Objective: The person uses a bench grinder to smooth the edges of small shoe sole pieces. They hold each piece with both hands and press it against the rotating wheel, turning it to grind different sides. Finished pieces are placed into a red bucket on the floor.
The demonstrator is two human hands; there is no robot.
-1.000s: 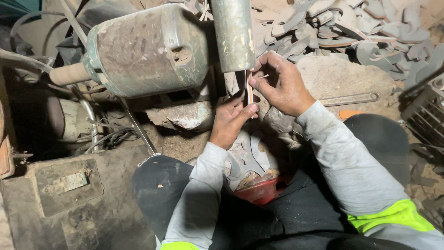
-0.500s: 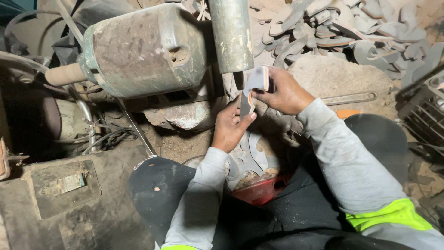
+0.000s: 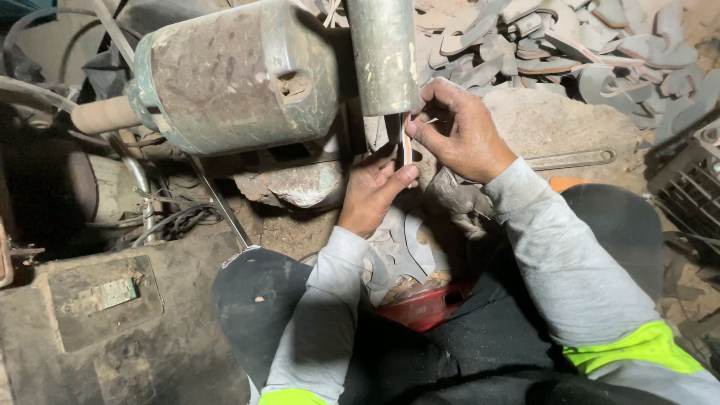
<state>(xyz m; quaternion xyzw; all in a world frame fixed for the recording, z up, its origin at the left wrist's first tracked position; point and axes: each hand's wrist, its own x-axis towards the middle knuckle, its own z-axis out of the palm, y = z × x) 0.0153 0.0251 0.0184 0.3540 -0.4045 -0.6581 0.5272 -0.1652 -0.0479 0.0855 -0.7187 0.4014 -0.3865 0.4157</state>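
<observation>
Hands (image 3: 375,191) (image 3: 457,131) pinch a thin, stiff metal blank (image 3: 406,142) by its edges, just below the grinder guard (image 3: 382,52).

One motor (image 3: 232,75), two hands, one wrench (image 3: 570,159), many metal blanks (image 3: 570,52).

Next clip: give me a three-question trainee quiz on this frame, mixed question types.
1. True or false: both hands hold the thin metal piece under the green guard.
2. What lies right of the right hand on the ground? A) spanner B) hammer C) drill
3. What colour is the container between the knees?

Key: 1 true; 2 A, the spanner; 3 red. The left hand grips from below.
</observation>
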